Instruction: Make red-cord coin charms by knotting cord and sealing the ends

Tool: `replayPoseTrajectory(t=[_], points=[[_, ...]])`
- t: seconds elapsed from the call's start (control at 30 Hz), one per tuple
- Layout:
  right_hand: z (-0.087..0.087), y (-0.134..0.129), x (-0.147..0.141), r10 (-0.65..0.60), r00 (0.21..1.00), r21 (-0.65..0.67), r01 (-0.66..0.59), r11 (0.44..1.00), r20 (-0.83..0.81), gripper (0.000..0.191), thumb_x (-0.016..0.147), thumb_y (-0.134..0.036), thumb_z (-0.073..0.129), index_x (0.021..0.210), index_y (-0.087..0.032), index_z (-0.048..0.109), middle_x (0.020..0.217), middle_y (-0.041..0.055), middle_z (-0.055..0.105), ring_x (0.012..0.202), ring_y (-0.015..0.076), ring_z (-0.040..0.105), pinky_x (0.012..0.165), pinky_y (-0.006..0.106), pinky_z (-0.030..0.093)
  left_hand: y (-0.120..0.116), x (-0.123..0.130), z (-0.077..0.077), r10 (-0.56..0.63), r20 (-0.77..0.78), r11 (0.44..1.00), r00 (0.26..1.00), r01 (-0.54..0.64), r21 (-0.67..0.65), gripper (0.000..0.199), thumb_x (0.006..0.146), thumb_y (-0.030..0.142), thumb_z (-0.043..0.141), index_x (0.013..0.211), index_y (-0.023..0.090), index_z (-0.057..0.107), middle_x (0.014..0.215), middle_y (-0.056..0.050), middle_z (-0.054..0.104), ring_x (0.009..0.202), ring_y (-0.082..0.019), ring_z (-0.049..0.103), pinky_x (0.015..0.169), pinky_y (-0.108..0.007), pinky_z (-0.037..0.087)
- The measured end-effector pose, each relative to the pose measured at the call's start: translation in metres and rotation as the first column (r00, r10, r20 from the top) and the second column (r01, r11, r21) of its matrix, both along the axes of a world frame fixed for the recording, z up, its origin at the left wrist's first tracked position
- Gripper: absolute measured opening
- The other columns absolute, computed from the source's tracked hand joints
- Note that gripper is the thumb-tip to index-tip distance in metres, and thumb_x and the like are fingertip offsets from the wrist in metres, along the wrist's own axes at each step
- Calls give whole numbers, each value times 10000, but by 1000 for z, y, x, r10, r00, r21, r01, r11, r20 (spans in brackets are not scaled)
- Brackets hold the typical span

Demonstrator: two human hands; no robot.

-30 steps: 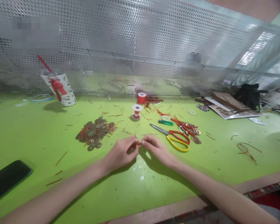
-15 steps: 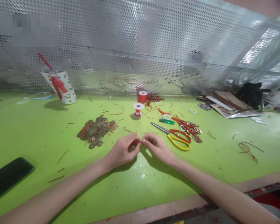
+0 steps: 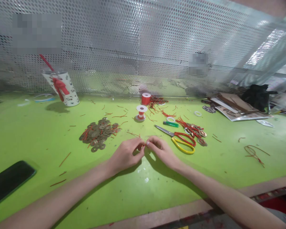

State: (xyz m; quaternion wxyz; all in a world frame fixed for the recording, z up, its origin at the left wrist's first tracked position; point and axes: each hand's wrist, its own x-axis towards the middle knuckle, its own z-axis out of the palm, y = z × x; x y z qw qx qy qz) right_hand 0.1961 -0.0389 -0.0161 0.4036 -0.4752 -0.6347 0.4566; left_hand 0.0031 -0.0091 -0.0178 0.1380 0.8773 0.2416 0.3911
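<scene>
Over the middle of the green table, my left hand (image 3: 128,153) and my right hand (image 3: 160,150) meet at their fingertips. Both are closed in a pinch on a thin red cord (image 3: 135,135), whose loose end sticks out beyond the left fingers; most of the cord is hidden by them. A heap of holed brass coins (image 3: 97,132) with red cord bits lies left of my left hand. Just right of my right hand rest scissors (image 3: 178,140) with one red and one yellow handle. Behind them are a green lighter (image 3: 171,124) and corded coins (image 3: 196,132).
Two spools of red cord, a nearer spool (image 3: 141,113) and a farther spool (image 3: 146,99), stand ahead. A patterned cup (image 3: 64,89) with a straw is back left, a phone (image 3: 10,181) front left. Papers (image 3: 238,109) lie back right. A perforated metal screen (image 3: 124,47) closes the rear.
The fingertips have drawn slightly closer together around the cord. Otherwise the hands and the things on the table stay where they were; the view shifts a touch.
</scene>
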Motion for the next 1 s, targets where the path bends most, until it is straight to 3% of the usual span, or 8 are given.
replayPoseTrajectory(t=[0.53,1.0], points=[[4,-1,-2,-14,999,18,15,1000,-52,226,947,-427,593,907,-206,616,837,23,621,771,186,572,726,345,450,0,0,2,33,24,999,999,-33,14,71,926,121,582,973,163,614,682,39,563,533,-97,461,540,-223,372],[5,-1,-2,-42,999,22,42,999,-25,260,943,-452,592,908,-196,620,814,25,626,727,178,564,689,328,452,1,0,1,68,92,990,993,-55,-131,39,910,159,610,941,182,609,594,92,420,495,-81,407,501,-207,326]])
